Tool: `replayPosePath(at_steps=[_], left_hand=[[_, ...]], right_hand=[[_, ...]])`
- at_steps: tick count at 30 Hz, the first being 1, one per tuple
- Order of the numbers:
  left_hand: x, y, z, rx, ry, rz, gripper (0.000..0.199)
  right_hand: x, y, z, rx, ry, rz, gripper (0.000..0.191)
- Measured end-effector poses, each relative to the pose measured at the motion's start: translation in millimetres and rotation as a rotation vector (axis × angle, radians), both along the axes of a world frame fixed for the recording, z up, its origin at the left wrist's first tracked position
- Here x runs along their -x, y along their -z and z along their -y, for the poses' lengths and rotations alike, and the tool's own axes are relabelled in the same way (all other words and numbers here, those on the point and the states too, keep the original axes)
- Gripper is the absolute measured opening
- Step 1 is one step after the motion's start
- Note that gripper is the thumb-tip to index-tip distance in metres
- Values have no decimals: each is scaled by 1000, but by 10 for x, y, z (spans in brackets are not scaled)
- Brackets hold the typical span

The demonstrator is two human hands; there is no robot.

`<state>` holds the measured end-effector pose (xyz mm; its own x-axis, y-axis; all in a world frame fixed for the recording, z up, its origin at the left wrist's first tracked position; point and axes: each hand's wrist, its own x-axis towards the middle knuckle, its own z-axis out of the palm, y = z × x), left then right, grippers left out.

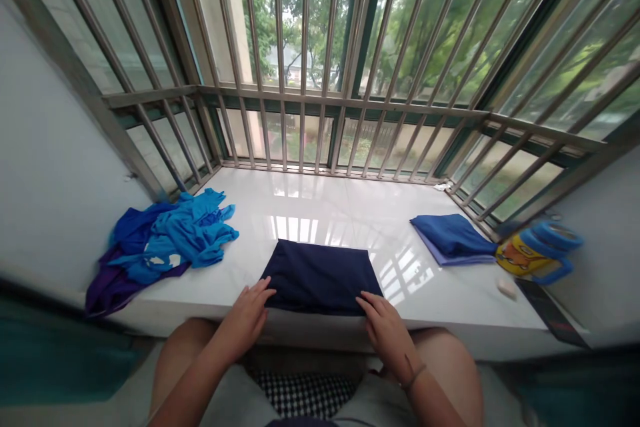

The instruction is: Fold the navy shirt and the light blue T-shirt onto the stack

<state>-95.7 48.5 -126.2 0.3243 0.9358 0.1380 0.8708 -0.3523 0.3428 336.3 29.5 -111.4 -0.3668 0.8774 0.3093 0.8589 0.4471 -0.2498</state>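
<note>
Navy cloth (320, 278), folded flat, lies at the near edge of the white polished sill (350, 197), midway along it. My left hand (245, 319) rests at its near left corner and my right hand (387, 333) at its near right corner. On both hands the fingers lie spread and flat on the fabric, with no pinch or grip. A heap of blue and purple clothes (160, 253) sits at the left end, spilling over the near edge. A folded blue cloth (453, 238) lies on a lilac cloth (440, 253) toward the right end, just beside a blurred yellow-and-blue printed tub (535, 253). A small white lump (507, 288) lies near the tub. Steel window bars (300, 27) run along the far edge and up both sides, with trees beyond the glass. A checked cloth (305, 395) shows below the sill.
</note>
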Motion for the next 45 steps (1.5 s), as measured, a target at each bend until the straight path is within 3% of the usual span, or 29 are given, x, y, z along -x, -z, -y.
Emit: replayPosePath(at_steps=[5, 8, 13, 17, 22, 26, 31, 37, 39, 41, 43, 45], left_hand=[[-92, 19, 157, -62, -3, -20, 48], [-294, -96, 122, -135, -32, -17, 41], [-935, -403, -315, -218, 4, -21, 50], [-1249, -420, -747, -129, -14, -97, 56], [-968, -271, -1126, -4, -220, -139, 67], [-661, -210, -1254, 40, -273, -108, 67], [-459, -121, -1165, 41, -245, -65, 63], [-311, -41, -953, -30, -167, 0, 49], [-320, -38, -918, -46, -158, -7, 47], [-349, -42, -902, -61, -165, -15, 47], [-381, -52, -894, -74, -171, -22, 47], [-404, -68, -887, -81, -175, -32, 47]], right_hand=[[21, -105, 51, 6, 87, -31, 38], [41, -248, -96, 22, 193, -36, 41], [461, -491, -610, -19, 271, 14, 48], [873, -452, -921, 203, 249, 125, 64], [881, -314, -1107, 346, 406, 156, 74], [805, -298, -1213, 347, 443, 170, 74], [611, -290, -1368, 342, 414, 188, 68], [-93, -416, -1438, 284, 331, 238, 60], [-337, -451, -1301, 206, 430, 227, 59], [-526, -443, -1085, 171, 628, 199, 59], [-637, -402, -854, 223, 827, 178, 65], [-669, -368, -686, 322, 932, 148, 70]])
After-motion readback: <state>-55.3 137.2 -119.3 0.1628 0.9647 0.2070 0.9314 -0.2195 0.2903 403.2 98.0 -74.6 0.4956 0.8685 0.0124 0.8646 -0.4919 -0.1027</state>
